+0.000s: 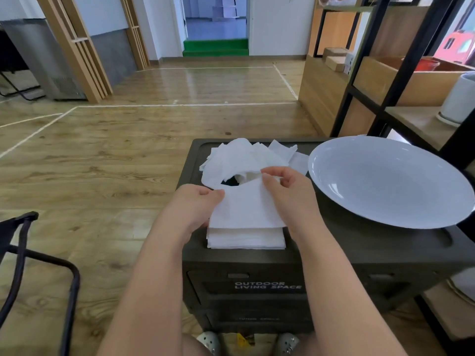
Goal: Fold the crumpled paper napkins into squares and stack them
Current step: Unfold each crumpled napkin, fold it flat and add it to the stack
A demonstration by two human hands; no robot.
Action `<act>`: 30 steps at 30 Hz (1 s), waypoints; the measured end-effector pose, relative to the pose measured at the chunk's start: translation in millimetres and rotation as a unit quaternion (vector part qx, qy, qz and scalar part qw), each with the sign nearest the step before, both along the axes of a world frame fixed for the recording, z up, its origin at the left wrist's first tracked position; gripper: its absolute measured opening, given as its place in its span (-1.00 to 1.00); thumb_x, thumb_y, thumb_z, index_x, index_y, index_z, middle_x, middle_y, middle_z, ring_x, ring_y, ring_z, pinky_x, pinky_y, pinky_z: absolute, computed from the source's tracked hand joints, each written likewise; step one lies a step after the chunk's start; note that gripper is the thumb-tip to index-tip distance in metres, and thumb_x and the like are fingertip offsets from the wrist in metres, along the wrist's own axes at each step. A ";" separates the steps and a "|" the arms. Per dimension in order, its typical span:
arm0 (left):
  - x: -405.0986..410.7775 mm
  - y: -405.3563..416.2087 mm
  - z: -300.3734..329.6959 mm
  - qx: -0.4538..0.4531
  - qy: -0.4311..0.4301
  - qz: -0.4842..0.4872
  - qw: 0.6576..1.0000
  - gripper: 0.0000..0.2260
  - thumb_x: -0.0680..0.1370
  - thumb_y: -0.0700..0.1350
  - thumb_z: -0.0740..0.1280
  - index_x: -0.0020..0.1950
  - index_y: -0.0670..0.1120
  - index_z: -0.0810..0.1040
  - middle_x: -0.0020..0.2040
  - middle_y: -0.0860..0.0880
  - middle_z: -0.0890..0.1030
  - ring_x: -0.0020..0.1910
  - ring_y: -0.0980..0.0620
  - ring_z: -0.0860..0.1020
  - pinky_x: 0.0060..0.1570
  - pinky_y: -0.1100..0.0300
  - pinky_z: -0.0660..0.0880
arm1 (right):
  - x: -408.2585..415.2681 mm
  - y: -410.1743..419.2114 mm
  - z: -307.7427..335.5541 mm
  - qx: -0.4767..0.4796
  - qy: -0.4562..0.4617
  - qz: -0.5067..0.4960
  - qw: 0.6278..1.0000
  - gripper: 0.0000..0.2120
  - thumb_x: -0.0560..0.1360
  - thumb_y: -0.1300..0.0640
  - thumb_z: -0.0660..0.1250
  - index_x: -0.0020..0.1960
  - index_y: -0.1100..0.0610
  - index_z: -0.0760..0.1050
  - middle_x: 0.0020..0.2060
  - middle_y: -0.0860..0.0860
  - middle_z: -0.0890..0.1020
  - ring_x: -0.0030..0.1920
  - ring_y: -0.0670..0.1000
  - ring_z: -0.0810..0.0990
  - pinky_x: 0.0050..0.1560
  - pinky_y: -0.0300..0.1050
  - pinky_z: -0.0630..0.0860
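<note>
I hold one white paper napkin [244, 209] flat between both hands, just above a stack of folded napkins [246, 238] that lies at the near edge of the dark box lid [359, 242]. My left hand [198, 204] pinches the napkin's left edge. My right hand [288, 191] pinches its upper right corner with thumb and fingers. Behind my hands, a loose pile of crumpled napkins [244, 158] covers the far part of the lid.
A large white plate [390, 181] rests on the right side of the lid, close to my right hand. A black metal shelf [395, 80] stands to the right. A folding chair frame [38, 265] is at the left on the wooden floor.
</note>
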State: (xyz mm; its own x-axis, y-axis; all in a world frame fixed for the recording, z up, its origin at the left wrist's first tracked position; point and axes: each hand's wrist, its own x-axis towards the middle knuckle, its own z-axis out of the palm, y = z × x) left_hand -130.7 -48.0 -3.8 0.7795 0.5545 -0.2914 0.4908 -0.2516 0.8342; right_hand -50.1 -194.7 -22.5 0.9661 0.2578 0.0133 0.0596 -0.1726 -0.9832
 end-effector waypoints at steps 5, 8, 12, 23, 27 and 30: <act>2.2 -0.3 -6.1 0.034 -0.001 0.004 0.999 -0.69 0.57 -0.01 0.27 -0.08 -0.26 0.62 -0.22 -0.19 0.59 -0.35 -0.03 0.46 -0.21 0.15 0.40 | -2.7 -3.5 -2.6 -0.054 -0.033 0.030 0.998 -0.71 0.50 0.23 0.26 0.13 -0.10 0.49 -0.22 -0.09 0.49 -0.26 -0.15 0.44 -0.31 -0.34 0.33; 2.2 0.3 -7.3 0.062 0.018 0.005 0.998 -0.67 0.58 -0.02 0.27 -0.05 -0.30 0.60 -0.37 -0.10 0.51 -0.43 0.00 0.39 -0.30 0.21 0.33 | -0.2 -4.9 -6.8 -0.094 -0.052 0.026 0.994 -0.71 0.51 0.20 0.30 0.16 -0.09 0.47 -0.16 -0.08 0.52 -0.19 -0.14 0.48 -0.27 -0.37 0.35; 3.3 1.2 -9.6 0.086 0.035 -0.006 0.996 -0.70 0.57 -0.03 0.28 -0.07 -0.27 0.63 -0.35 -0.08 0.57 -0.43 0.00 0.42 -0.31 0.21 0.35 | 2.1 -5.7 -10.4 -0.137 -0.068 0.034 0.988 -0.72 0.53 0.17 0.31 0.18 -0.10 0.44 -0.11 -0.09 0.53 -0.14 -0.19 0.48 -0.28 -0.42 0.29; 6.5 2.7 -14.6 0.161 0.089 -0.014 0.983 -0.78 0.54 -0.04 0.33 -0.21 -0.16 0.56 -0.21 -0.13 0.61 -0.23 -0.07 0.50 -0.19 0.16 0.43 | -0.2 -5.7 -17.8 -0.221 -0.112 0.056 0.967 -0.65 0.51 0.17 0.32 0.24 -0.10 0.40 -0.17 -0.18 0.43 -0.18 -0.20 0.43 -0.28 -0.45 0.26; 3.6 1.4 -15.4 0.206 0.086 0.016 0.975 -0.77 0.47 0.00 0.40 -0.15 -0.07 0.39 -0.21 -0.05 0.49 -0.20 -0.08 0.48 -0.20 0.14 0.39 | -0.8 -5.3 -15.5 -0.258 -0.148 0.036 0.954 -0.64 0.47 0.15 0.36 0.21 -0.10 0.41 -0.04 -0.13 0.39 -0.09 -0.16 0.41 -0.27 -0.47 0.22; 1.3 -2.0 -10.0 0.239 -0.008 0.070 0.968 -0.71 0.46 0.00 0.43 0.03 -0.04 0.38 -0.14 0.04 0.48 -0.14 -0.03 0.53 -0.21 0.10 0.46 | -3.8 -4.0 -9.0 -0.250 -0.196 0.012 0.948 -0.75 0.47 0.11 0.38 0.07 -0.10 0.42 -0.09 -0.16 0.41 -0.13 -0.14 0.43 -0.26 -0.46 0.27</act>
